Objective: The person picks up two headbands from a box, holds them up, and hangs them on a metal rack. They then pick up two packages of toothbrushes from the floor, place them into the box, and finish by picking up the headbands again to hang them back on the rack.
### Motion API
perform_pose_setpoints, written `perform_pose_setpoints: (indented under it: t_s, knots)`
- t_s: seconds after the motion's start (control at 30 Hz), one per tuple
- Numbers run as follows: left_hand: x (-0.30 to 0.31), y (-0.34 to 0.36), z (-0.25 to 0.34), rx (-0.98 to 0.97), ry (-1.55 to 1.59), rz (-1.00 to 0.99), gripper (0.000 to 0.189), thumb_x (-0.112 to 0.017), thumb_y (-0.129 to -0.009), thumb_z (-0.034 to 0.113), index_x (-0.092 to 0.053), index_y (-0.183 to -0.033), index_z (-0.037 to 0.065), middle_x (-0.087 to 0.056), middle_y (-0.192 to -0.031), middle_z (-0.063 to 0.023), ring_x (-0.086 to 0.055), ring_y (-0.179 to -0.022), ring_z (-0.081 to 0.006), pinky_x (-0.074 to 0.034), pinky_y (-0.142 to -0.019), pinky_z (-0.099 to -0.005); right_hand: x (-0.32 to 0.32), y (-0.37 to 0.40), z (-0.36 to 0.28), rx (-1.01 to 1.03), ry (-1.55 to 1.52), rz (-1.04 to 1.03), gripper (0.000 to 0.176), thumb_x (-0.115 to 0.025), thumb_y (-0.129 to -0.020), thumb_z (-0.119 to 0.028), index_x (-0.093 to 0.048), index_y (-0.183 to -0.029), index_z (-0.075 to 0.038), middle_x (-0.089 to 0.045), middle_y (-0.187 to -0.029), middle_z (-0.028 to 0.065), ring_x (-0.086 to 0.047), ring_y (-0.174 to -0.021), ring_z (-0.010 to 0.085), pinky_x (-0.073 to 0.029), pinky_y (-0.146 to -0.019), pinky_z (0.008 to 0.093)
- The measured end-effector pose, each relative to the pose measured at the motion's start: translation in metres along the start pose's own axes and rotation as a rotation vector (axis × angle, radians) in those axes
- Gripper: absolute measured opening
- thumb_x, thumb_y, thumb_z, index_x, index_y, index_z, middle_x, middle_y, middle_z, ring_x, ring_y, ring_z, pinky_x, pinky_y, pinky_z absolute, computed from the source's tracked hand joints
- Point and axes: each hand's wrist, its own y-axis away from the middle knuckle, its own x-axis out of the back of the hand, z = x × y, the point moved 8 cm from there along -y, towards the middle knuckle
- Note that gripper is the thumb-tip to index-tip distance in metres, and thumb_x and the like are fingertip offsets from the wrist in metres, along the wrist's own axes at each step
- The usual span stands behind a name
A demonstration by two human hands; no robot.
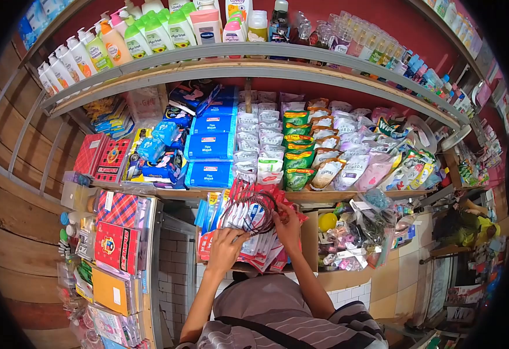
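Note:
Over an open cardboard box, a bundle of thin dark hoops (258, 216) with white labels inside is in front of my body. My left hand (226, 249) pinches the lower left side of the bundle, thumb and fingers close together. On the opposite side, my right hand (288, 231) is closed around the hoops' right edge. Red and white packets (264, 254) lie beneath the hoops and fill the box (310, 232). Exactly which hoops each hand grips is partly hidden by the fingers.
A shelf ahead holds blue tissue packs (209, 146) and rows of pouches (299, 152). Lotion bottles (148, 36) stand above, behind a metal rail (254, 60). Notebooks (116, 247) are stacked at left. Plastic-wrapped goods (359, 232) fill a box at right. Another person (470, 228) is farther right.

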Motion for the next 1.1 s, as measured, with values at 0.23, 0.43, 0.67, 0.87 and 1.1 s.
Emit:
perform_pose_setpoints:
  t_s: [0.23, 0.43, 0.67, 0.87, 1.1]
  knots:
    - [0.004, 0.003, -0.001, -0.003, 0.022, 0.037, 0.022, -0.067, -0.08, 0.01, -0.073, -0.101, 0.011, -0.068, -0.095, 0.0016, -0.059, -0.089, -0.0178, -0.041, -0.08, -0.0356, 0.002, -0.004, 0.007, -0.051, 0.053, -0.028, 0.029, -0.068, -0.088, -0.007, -0.064, -0.116, 0.001, -0.065, -0.094, 0.0058, -0.058, -0.07, 0.0072, -0.048, -0.062, 0.0225]
    - [0.006, 0.004, 0.0, 0.019, 0.052, 0.058, 0.019, -0.067, -0.082, 0.011, -0.073, -0.1, 0.011, -0.071, -0.099, 0.0009, -0.061, -0.092, -0.0175, -0.041, -0.082, -0.0349, 0.013, -0.006, 0.002, 0.006, 0.213, 0.004, 0.02, -0.066, -0.087, -0.005, -0.067, -0.106, 0.003, -0.064, -0.074, 0.0047, -0.057, -0.062, 0.0079, -0.047, -0.059, 0.0238]
    - [0.016, 0.004, 0.004, 0.018, 0.086, 0.081, 0.02, -0.069, -0.08, 0.009, -0.074, -0.099, 0.011, -0.072, -0.1, 0.0007, -0.064, -0.094, -0.0172, -0.04, -0.084, -0.0352, 0.019, -0.007, 0.013, 0.043, 0.132, 0.047, 0.019, -0.069, -0.085, -0.01, -0.068, -0.101, 0.0, -0.064, -0.072, 0.0045, -0.054, -0.059, 0.009, -0.044, -0.056, 0.0268]
    - [0.041, 0.009, 0.008, 0.026, 0.124, 0.088, 0.02, -0.069, -0.08, 0.008, -0.074, -0.098, 0.012, -0.072, -0.099, 0.0004, -0.065, -0.092, -0.0174, -0.04, -0.084, -0.0346, 0.019, -0.008, 0.005, 0.018, 0.151, 0.005, 0.02, -0.067, -0.088, -0.011, -0.067, -0.103, 0.003, -0.067, -0.078, 0.0046, -0.059, -0.065, 0.0082, -0.047, -0.06, 0.0239]
    - [0.055, 0.026, 0.012, 0.03, 0.104, 0.149, 0.02, -0.069, -0.079, 0.008, -0.075, -0.098, 0.012, -0.072, -0.097, 0.0, -0.065, -0.088, -0.0176, -0.04, -0.08, -0.0329, 0.021, -0.009, -0.005, 0.201, 0.233, 0.091, 0.024, -0.07, -0.088, -0.016, -0.065, -0.105, 0.001, -0.063, -0.077, 0.0034, -0.057, -0.069, 0.0088, -0.046, -0.062, 0.0235]
